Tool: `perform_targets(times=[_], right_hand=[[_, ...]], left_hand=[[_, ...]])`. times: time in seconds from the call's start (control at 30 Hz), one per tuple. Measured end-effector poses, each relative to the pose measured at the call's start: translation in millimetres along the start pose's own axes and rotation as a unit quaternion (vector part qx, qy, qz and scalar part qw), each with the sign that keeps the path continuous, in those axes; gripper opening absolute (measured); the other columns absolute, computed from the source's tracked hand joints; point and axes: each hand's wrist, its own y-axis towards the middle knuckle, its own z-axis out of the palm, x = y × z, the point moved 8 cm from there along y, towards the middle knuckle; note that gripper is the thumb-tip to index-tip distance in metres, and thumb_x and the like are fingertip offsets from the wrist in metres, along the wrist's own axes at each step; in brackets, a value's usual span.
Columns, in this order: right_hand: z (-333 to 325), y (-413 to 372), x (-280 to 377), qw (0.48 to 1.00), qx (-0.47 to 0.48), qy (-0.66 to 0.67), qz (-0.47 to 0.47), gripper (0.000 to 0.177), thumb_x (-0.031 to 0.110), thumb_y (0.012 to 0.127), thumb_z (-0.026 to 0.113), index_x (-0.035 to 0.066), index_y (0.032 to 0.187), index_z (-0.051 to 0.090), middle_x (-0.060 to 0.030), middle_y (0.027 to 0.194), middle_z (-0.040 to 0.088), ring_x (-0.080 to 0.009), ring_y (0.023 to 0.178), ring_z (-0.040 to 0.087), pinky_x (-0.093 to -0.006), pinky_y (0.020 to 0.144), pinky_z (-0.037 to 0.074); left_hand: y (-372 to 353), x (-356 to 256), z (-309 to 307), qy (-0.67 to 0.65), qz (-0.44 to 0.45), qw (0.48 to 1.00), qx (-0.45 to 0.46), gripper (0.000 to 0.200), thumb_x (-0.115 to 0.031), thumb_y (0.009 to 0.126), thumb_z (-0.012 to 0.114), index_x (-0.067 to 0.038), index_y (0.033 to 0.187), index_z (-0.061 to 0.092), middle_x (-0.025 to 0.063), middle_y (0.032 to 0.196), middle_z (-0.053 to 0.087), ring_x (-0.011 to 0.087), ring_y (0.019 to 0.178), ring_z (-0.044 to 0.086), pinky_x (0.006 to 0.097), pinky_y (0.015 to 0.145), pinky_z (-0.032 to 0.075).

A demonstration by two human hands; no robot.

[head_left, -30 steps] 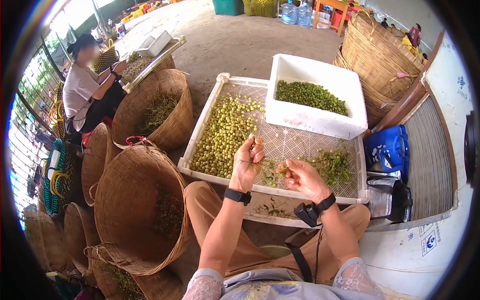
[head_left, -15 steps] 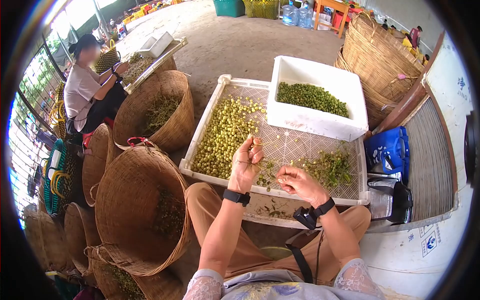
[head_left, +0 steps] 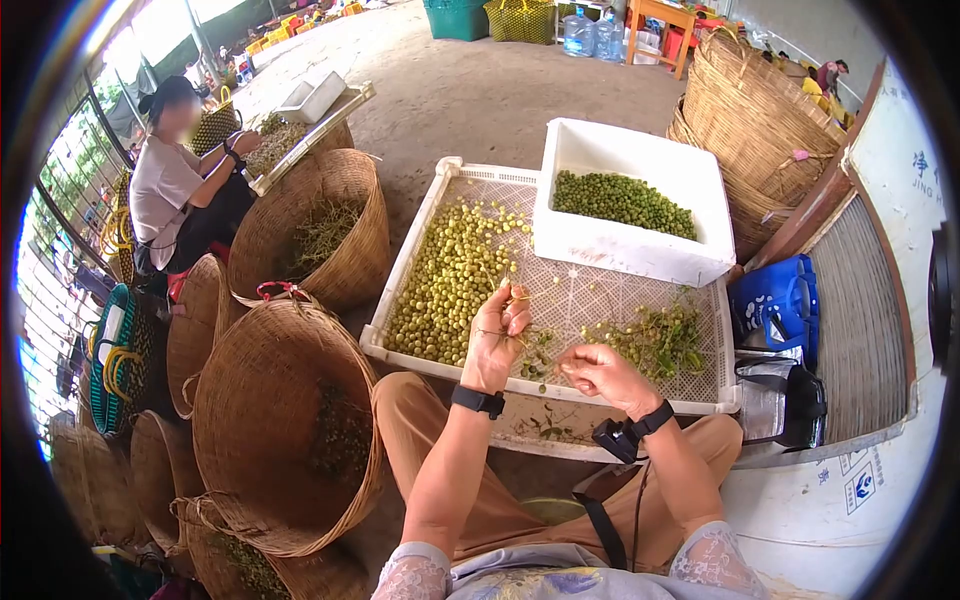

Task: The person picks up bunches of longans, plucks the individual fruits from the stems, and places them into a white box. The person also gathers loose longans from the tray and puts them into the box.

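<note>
My left hand (head_left: 497,335) is closed on a thin stem sprig (head_left: 534,352), above the near side of a white mesh tray (head_left: 575,300). The sprig's leafy bits hang beside my fingers. Close by on the right, my right hand (head_left: 607,378) is pinched, its fingertips near the sprig's hanging end; what they hold, if anything, is too small to make out. Yellow-green round berries (head_left: 450,285) cover the tray's left part. A heap of leafy stems (head_left: 657,342) with a few berries lies on its right part.
A white foam box (head_left: 630,245) holding darker green berries (head_left: 622,203) rests on the tray's far right corner. Wicker baskets (head_left: 280,420) stand at left, some with stems inside. A blue bag (head_left: 775,300) sits at right. A co-worker (head_left: 175,180) sits at another tray.
Both hands stay close together over the tray's near side. My left hand has turned slightly, and the stem above its fingertips shows less. My right fingers have shifted a little.
</note>
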Motion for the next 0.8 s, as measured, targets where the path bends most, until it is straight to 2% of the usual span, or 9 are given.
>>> perform_targets(times=[0.13,0.2,0.23,0.3,0.4,0.5,0.63,0.73,0.8], right_hand=[[-28.8,9.4,-6.4,0.998,-0.062,0.009,-0.016,0.014,0.012,0.089,0.049,0.0,0.087,0.055,0.0033,0.061,0.042,-0.0049,0.05,0.037,-0.0185,0.043,0.028],[-38.2,13.6,-14.1,0.991,-0.089,0.102,0.001,0.013,0.014,0.089,0.048,0.003,0.087,0.054,0.0018,0.064,0.046,-0.0064,0.052,0.041,-0.0197,0.045,0.031],[-36.1,14.8,-11.8,0.991,-0.089,0.102,0.0,0.013,0.014,0.089,0.048,0.003,0.087,0.054,0.0018,0.064,0.046,-0.0064,0.052,0.041,-0.0197,0.045,0.031],[-23.1,18.8,-3.2,0.979,-0.052,0.196,-0.025,0.013,0.016,0.09,0.048,0.005,0.092,0.054,-0.0006,0.072,0.053,-0.0087,0.058,0.047,-0.0222,0.049,0.037],[-10.2,17.8,3.8,0.97,-0.056,0.236,-0.007,0.013,0.018,0.088,0.054,0.007,0.094,0.053,0.0006,0.079,0.053,-0.0092,0.063,0.049,-0.0232,0.055,0.041],[-0.2,13.5,8.2,0.969,-0.038,0.245,-0.004,0.017,0.016,0.085,0.059,0.007,0.099,0.053,0.001,0.083,0.054,-0.0091,0.069,0.052,-0.0245,0.058,0.044],[-4.2,11.6,3.7,0.971,-0.06,0.232,-0.008,0.021,0.01,0.082,0.062,0.007,0.101,0.053,0.0015,0.084,0.054,-0.0085,0.069,0.052,-0.0252,0.059,0.045],[-6.4,12.2,2.3,0.978,-0.027,0.206,-0.034,0.022,0.008,0.082,0.061,0.007,0.102,0.053,0.0014,0.083,0.055,-0.0079,0.068,0.052,-0.0246,0.059,0.045],[-10.2,10.7,-1.1,0.987,-0.063,0.149,-0.018,0.02,0.007,0.082,0.06,0.006,0.102,0.054,0.001,0.082,0.055,-0.0081,0.066,0.051,-0.0234,0.055,0.043]], left_hand=[[-2.2,2.5,2.7,-0.01,-0.002,1.0,-0.01,0.019,-0.015,0.093,0.042,0.0,0.082,0.047,-0.002,0.055,0.033,0.0065,0.045,0.027,0.0198,0.038,0.024],[-1.3,2.5,7.6,-0.021,-0.001,1.0,0.002,0.019,-0.015,0.093,0.042,0.0,0.083,0.047,-0.0019,0.055,0.034,0.0065,0.045,0.027,0.0197,0.038,0.024],[-1.9,3.4,8.5,-0.02,-0.004,1.0,0.001,0.019,-0.015,0.093,0.042,0.0,0.083,0.048,-0.0019,0.055,0.033,0.0064,0.045,0.027,0.0196,0.038,0.025],[-2.1,6.1,7.8,-0.018,-0.008,1.0,-0.002,0.019,-0.015,0.093,0.042,0.0,0.083,0.048,-0.0019,0.055,0.033,0.0064,0.045,0.028,0.0195,0.038,0.025],[0.7,8.6,5.8,0.001,-0.004,1.0,-0.007,0.02,-0.016,0.093,0.041,0.001,0.083,0.048,-0.0019,0.055,0.033,0.0062,0.044,0.028,0.0193,0.038,0.025],[1.4,10.2,5.7,0.002,-0.009,1.0,-0.004,0.022,-0.016,0.094,0.041,0.001,0.082,0.048,-0.0021,0.055,0.033,0.0059,0.044,0.027,0.0191,0.038,0.025],[0.4,9.8,6.8,0.015,-0.009,1.0,0.0,0.022,-0.017,0.094,0.041,0.0,0.082,0.048,-0.0024,0.055,0.033,0.0057,0.044,0.027,0.0189,0.038,0.025],[-0.4,11.1,8.4,0.015,-0.011,1.0,-0.009,0.021,-0.017,0.093,0.042,0.0,0.082,0.048,-0.0026,0.055,0.033,0.0058,0.044,0.027,0.0189,0.038,0.025],[0.0,12.6,6.7,0.015,-0.011,1.0,-0.019,0.021,-0.017,0.093,0.042,0.0,0.082,0.048,-0.0026,0.054,0.033,0.0058,0.044,0.027,0.019,0.038,0.025]])
